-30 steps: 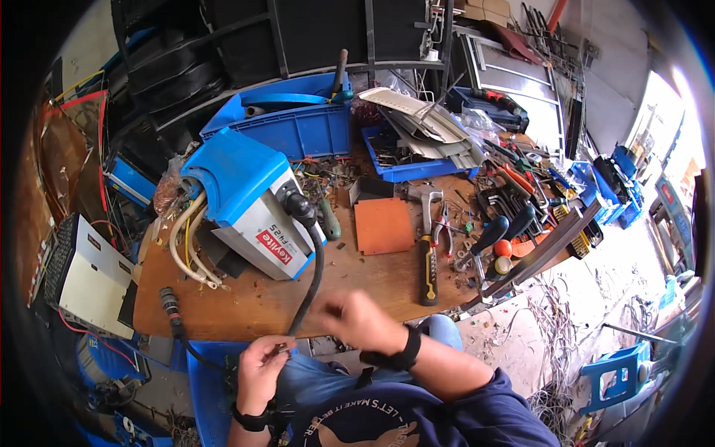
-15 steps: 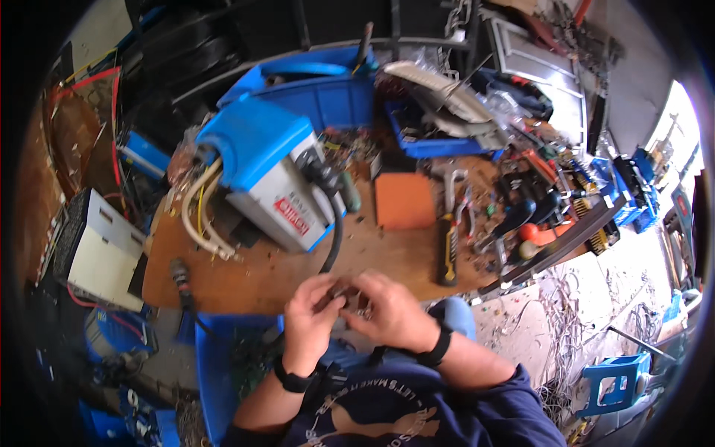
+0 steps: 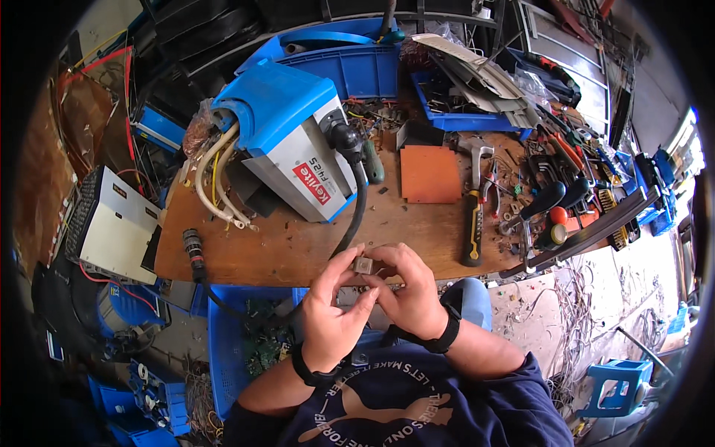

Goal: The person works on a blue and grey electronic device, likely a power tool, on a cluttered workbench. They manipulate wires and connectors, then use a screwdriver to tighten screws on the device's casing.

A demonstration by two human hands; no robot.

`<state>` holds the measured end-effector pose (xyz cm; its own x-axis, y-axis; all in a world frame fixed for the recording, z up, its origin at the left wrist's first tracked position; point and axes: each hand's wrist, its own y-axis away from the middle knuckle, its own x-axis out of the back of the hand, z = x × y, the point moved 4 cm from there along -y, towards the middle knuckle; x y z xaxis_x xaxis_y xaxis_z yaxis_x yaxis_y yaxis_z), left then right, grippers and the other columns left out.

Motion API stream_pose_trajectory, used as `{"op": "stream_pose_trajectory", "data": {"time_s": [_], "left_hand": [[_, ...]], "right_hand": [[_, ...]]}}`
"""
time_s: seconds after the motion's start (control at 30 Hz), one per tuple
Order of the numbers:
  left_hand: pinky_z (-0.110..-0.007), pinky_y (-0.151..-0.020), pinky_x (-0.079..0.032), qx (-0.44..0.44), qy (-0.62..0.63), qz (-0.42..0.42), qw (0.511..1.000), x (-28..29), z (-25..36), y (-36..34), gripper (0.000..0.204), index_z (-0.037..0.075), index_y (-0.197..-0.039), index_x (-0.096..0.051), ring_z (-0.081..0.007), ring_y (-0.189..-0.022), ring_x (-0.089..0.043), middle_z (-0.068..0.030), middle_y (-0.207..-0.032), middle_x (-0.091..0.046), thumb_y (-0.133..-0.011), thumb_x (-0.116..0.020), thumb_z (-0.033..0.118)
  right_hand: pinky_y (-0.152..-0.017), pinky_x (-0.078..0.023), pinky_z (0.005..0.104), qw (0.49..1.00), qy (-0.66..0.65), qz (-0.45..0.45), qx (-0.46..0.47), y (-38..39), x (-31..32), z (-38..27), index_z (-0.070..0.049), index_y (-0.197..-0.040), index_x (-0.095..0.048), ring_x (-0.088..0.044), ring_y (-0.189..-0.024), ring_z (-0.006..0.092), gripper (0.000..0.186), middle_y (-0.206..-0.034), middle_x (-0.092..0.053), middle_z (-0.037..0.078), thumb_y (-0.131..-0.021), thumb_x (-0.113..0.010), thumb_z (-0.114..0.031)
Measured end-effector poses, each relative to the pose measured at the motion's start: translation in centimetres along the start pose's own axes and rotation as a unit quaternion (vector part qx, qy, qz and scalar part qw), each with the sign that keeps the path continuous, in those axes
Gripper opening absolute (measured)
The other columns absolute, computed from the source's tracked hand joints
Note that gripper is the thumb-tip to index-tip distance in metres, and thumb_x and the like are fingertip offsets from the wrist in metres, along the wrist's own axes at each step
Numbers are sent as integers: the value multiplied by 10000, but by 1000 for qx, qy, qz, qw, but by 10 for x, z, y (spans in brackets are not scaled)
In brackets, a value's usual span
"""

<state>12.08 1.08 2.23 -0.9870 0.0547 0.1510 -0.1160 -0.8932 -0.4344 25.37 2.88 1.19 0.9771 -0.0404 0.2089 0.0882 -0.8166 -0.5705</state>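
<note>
Between my fingertips, just off the front edge of the bench, is a small square metallic block [image 3: 363, 265] with a pale, framed upper face. My left hand [image 3: 331, 316] grips it from the left, thumb and forefinger bent toward it. On the other side my right hand [image 3: 411, 294] has its fingers curled round the same block. What exactly the part is cannot be made out, and its underside is hidden by my fingers. Behind my hands, a black cable [image 3: 356, 223] runs down from a grey and blue machine housing [image 3: 298, 167].
On the wooden bench [image 3: 424, 235] lie an orange square plate [image 3: 430, 174], a hammer [image 3: 473, 216], red-handled pliers [image 3: 491, 190] and a cable connector [image 3: 194, 253]. Blue bins [image 3: 357, 71] stand at the back. A blue crate [image 3: 223, 357] with green circuit boards sits below, left of me.
My view has shifted, so the bench sits higher and farther right in the picture. The small block now shows its square face between my fingers; both hands still hold it.
</note>
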Motion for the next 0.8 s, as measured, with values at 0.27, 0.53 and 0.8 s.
{"op": "stream_pose_trajectory", "data": {"time_s": [0.27,0.53,0.8], "left_hand": [[-267,-850,-477,100,7,6,995,7,-19,2,365,-30,-1188,-547,-139,-966,-592,-106,-1067,-622,-834,-634,-51],[-236,-729,-479,78,13,19,997,5,-12,-4,308,-10,-1120,-596,-99,-770,-587,-56,-875,-659,-820,-665,-18],[-228,-735,-496,151,-17,50,987,52,-41,22,169,-20,-985,-630,-86,-777,-611,-41,-843,-654,-821,-646,-59]], "right_hand": [[-680,-538,247,882,-382,-43,-272,1,7,29,35,-1234,-490,-631,-787,130,372,-961,-623,66,-879,-600,20],[-677,-563,267,808,-490,-74,-319,2,4,34,2,-1291,-473,-650,-819,165,400,-973,-626,78,-906,-582,-17],[-659,-553,269,816,-469,42,-335,-14,26,53,7,-1264,-478,-638,-838,183,349,-978,-594,66,-926,-551,-40]]}}
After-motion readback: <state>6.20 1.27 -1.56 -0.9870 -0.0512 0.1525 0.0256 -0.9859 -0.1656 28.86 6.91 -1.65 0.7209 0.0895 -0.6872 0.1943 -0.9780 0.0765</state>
